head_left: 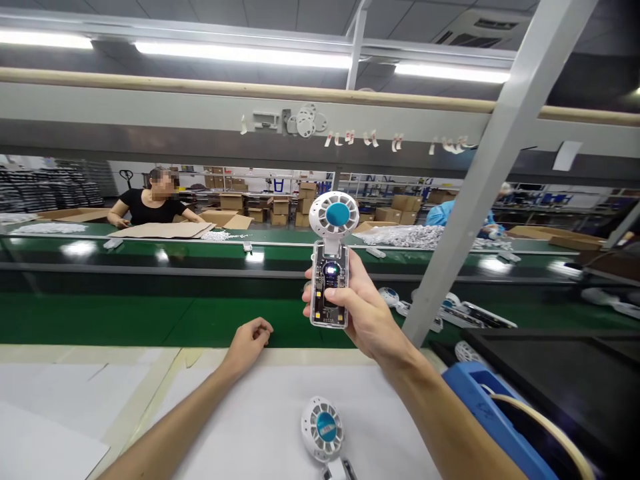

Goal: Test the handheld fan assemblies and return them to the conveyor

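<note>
The right hand has its fingers clamped around the clear handle of a fan at the centre of the clock, so the back of that handle is hidden and the thumb covers part of the circuit board. The left hand, toward seven o'clock, lies with fingers loosely curled by the worktop's far edge; whether anything is inside, I cannot tell. At six o'clock a second fan has its lower part cut off by the frame, and a person in blue at three o'clock is partly masked by a slanting metal post. The held fan has a smooth white oval head with spoked vents round a teal disc, and a small light glows in its transparent, rectangular handle. More white fans lie jumbled around four o'clock, above a blue plastic container. The worktop is covered in white sheets, and past it runs a glossy green surface. Cardboard boxes stand farther back, a person in black sits toward nine, and tube lights stretch across twelve.
</note>
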### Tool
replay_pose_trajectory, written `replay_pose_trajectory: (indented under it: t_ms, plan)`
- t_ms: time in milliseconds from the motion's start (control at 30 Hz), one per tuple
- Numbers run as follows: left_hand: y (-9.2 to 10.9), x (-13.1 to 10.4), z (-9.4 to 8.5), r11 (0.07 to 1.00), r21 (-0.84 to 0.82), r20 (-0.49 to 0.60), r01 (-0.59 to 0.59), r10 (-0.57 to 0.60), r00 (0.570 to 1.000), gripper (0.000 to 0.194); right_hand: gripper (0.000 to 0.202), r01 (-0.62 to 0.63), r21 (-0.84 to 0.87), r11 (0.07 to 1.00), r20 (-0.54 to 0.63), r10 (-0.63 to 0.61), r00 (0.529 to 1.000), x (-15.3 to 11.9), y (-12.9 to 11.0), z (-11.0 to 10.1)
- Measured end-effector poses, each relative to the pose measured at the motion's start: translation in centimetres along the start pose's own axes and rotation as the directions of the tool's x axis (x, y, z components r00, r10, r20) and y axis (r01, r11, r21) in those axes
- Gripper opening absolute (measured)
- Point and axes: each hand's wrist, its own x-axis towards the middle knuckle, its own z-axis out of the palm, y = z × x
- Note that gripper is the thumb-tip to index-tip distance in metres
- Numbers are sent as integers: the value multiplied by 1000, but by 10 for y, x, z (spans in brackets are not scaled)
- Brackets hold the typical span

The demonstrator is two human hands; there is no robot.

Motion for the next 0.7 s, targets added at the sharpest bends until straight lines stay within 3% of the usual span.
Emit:
replay_pose_trajectory:
  t_ms: [233,467,533,633,700]
  plan:
    - [-4,1,1,1000,-14,-6,-9,9,1000,17,75,33,-29,999,-5,-33,999,-3,-2,-3]
    - [-4,2,0,1000,-27,7,-15,15,1000,17,78,66,-76,995,-77,-72,994,-11,-13,10]
    - [-3,1,1,999,-34,5,-11,11,1000,16,69,55,-29,998,-124,-59,991,-14,-19,13]
    - [0,-1,1,999,-47,-3,-6,5,1000,15,38,-67,119,991,-110,80,991,-19,-27,16]
    - [2,-2,2,999,-54,-9,-6,5,1000,13,26,-66,71,995,-135,75,988,-25,-33,16]
